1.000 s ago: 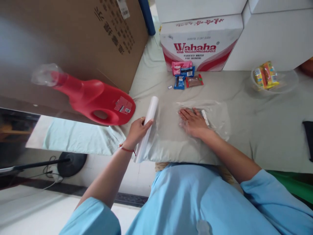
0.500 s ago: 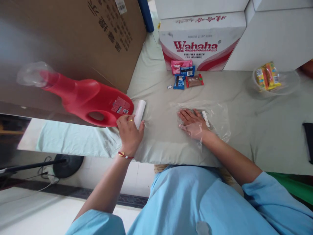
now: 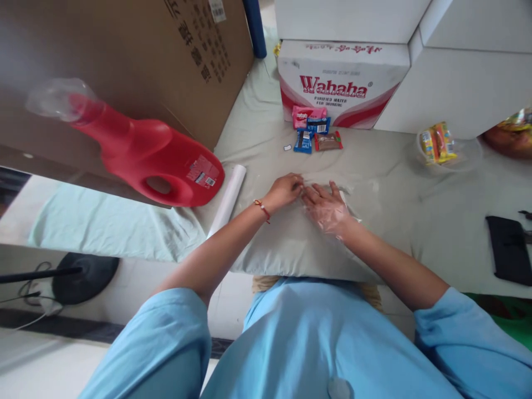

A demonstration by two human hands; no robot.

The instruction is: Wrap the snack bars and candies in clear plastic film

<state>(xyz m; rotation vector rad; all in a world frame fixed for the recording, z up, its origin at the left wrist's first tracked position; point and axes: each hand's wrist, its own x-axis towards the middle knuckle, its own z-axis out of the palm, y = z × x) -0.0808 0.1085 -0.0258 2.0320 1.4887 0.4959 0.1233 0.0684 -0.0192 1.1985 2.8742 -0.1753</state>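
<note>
My right hand (image 3: 326, 209) lies flat on the table with its fingers spread. Clear plastic film (image 3: 362, 195) covers part of it, with shiny creases over the back of the hand and near the wrist. Beside its fingertips, my left hand (image 3: 285, 190) is closed in a pinch at the film; the exact spot between the fingers is hard to see. Part of a small white piece (image 3: 343, 197) shows beside my right hand, mostly hidden. To the left, a white roll (image 3: 228, 199) lies slantwise, partly behind my left forearm.
A large red jug (image 3: 162, 160) stands left against a brown carton (image 3: 137, 61). Farther back, several wrapped snacks (image 3: 303, 141) lie before a white Wahaha box (image 3: 344, 83). On the right are a clear bowl (image 3: 469, 158) with yellow packets and a black phone-like object (image 3: 509, 249).
My left hand has left the white roll and moved right, up to my right hand, and now pinches at the film. My right hand stays flat, its fingers spread wider.
</note>
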